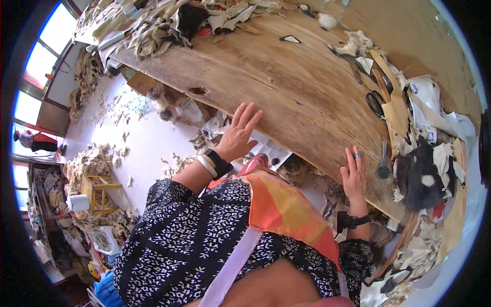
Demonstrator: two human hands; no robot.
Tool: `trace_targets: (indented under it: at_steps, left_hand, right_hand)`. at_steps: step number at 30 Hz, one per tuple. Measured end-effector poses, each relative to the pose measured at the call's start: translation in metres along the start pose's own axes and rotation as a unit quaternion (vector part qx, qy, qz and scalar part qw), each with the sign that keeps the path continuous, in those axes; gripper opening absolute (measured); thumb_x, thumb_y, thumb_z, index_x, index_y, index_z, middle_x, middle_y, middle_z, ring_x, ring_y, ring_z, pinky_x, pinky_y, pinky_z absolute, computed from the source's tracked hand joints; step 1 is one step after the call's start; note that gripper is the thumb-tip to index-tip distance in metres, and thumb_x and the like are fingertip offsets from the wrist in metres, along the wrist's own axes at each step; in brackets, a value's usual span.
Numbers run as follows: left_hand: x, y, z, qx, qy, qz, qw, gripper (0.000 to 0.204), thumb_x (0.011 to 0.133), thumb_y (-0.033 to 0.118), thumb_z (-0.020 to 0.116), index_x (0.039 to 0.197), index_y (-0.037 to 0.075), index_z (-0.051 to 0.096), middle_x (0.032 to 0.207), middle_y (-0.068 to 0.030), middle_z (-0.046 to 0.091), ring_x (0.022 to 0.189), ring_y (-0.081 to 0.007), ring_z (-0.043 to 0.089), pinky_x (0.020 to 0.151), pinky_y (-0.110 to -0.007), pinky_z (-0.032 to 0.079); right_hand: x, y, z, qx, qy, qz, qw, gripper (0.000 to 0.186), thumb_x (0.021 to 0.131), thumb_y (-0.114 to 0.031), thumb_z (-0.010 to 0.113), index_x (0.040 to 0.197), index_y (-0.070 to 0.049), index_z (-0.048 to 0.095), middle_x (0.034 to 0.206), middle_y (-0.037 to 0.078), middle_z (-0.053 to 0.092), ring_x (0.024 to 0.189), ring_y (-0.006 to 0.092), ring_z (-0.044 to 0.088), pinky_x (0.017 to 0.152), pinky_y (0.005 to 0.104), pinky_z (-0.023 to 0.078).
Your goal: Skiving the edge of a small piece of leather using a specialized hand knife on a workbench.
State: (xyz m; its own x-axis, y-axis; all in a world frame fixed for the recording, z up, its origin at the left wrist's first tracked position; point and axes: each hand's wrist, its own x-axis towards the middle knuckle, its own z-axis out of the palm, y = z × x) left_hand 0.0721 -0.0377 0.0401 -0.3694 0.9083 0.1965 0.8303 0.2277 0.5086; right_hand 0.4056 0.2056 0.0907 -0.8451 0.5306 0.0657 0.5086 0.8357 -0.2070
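Observation:
My left hand (pixel 239 134) lies at the near edge of a worn wooden board (pixel 286 77), its fingers stretched and apart, holding nothing. Farther right along the same edge, my right hand (pixel 354 174) rests with fingers extended and a ring on one of them; it too is empty. Just right of that hand lies a brush (pixel 382 162) with a grey handle and dark bristles. Black-handled scissors (pixel 376 104) sit beyond it. A dark fur piece (pixel 417 176) is at the board's right end. A small dark-edged white scrap (pixel 290 39) lies toward the far side.
Fur and hide pieces (pixel 153 38) are heaped at the board's far left. White plastic (pixel 427 100) lies at the right. On the floor at left stand a yellow wooden stool (pixel 97 194) and more hide piles (pixel 89 166). A person in red (pixel 41 142) is far left.

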Motion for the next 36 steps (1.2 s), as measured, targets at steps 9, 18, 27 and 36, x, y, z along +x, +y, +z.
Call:
trace_targets:
  at_steps: [9, 18, 27, 36]
  left_hand:
    - [0.009, 0.008, -0.033, -0.123, 0.039, 0.080, 0.988, 0.036, 0.082, 0.009, 0.068, 0.117, 0.007, 0.061, 0.121, -0.0141, 0.062, 0.113, -0.0319, 0.059, 0.093, -0.042, 0.050]
    - [0.036, -0.061, -0.085, 0.002, 0.215, -0.033, 0.976, 0.043, 0.083, 0.014, 0.067, 0.123, 0.003, 0.055, 0.119, -0.0182, 0.060, 0.111, -0.0364, 0.056, 0.096, -0.044, 0.045]
    - [0.009, -0.102, -0.069, 0.069, 0.181, -0.091, 0.977, 0.053, 0.082, 0.014, 0.070, 0.131, 0.004, 0.051, 0.135, -0.0165, 0.052, 0.127, -0.0347, 0.048, 0.108, -0.042, 0.037]
    - [-0.008, -0.105, -0.076, 0.014, 0.216, -0.133, 0.967, 0.045, 0.084, 0.011, 0.068, 0.127, 0.004, 0.056, 0.130, -0.0154, 0.057, 0.123, -0.0331, 0.052, 0.104, -0.040, 0.041]
  right_hand:
    - [-0.031, 0.056, -0.012, 0.023, 0.012, 0.064, 0.998, 0.053, 0.098, -0.036, 0.044, 0.145, -0.011, 0.043, 0.152, 0.015, 0.035, 0.140, 0.0349, 0.030, 0.115, 0.0448, 0.024]
    - [-0.055, 0.100, 0.003, -0.012, -0.023, 0.167, 0.986, 0.055, 0.102, -0.034, 0.032, 0.153, -0.014, 0.029, 0.158, 0.014, 0.023, 0.144, 0.0336, 0.023, 0.116, 0.0443, 0.020]
    - [-0.052, 0.045, 0.017, 0.032, -0.065, 0.266, 0.961, 0.064, 0.096, -0.034, 0.051, 0.149, -0.007, 0.031, 0.156, 0.022, 0.023, 0.144, 0.0379, 0.023, 0.115, 0.0452, 0.023]
    - [0.010, -0.038, -0.059, 0.171, -0.150, 0.136, 0.964, 0.033, 0.093, -0.021, 0.059, 0.117, 0.001, 0.060, 0.114, 0.017, 0.064, 0.106, 0.0266, 0.062, 0.090, 0.0361, 0.047]
